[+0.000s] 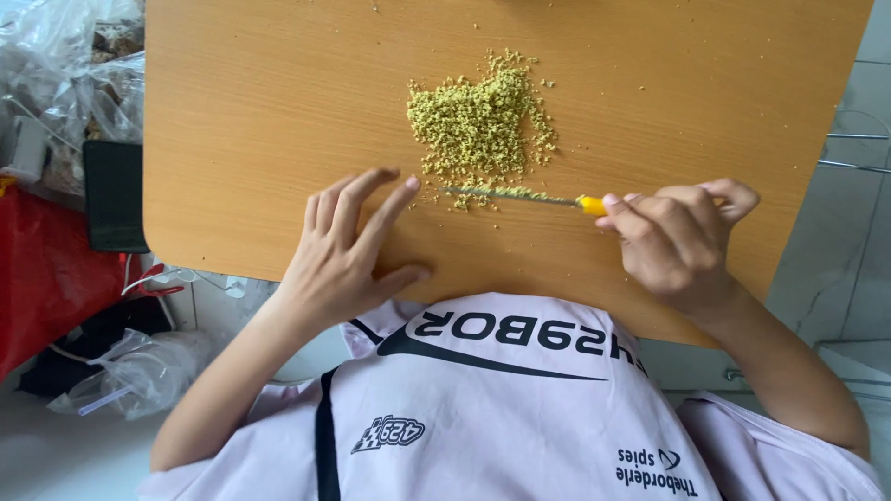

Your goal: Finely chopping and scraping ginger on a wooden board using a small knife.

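Observation:
A pile of finely chopped yellow-green bits (480, 121) lies on a wooden table (278, 111). My right hand (677, 237) grips the yellow handle of a small knife (520, 194). Its blade lies flat, pointing left, at the near edge of the pile, with crumbs stuck on it. My left hand (348, 246) rests on the table with its fingers spread. Its fingertips lie just left of the blade tip and hold nothing.
Loose crumbs are scattered over the tabletop. Clear plastic bags (74, 83) and a black flat object (113, 195) sit off the table's left edge. A red bag (42, 278) lies below them. A metal rack (858, 153) stands at the right.

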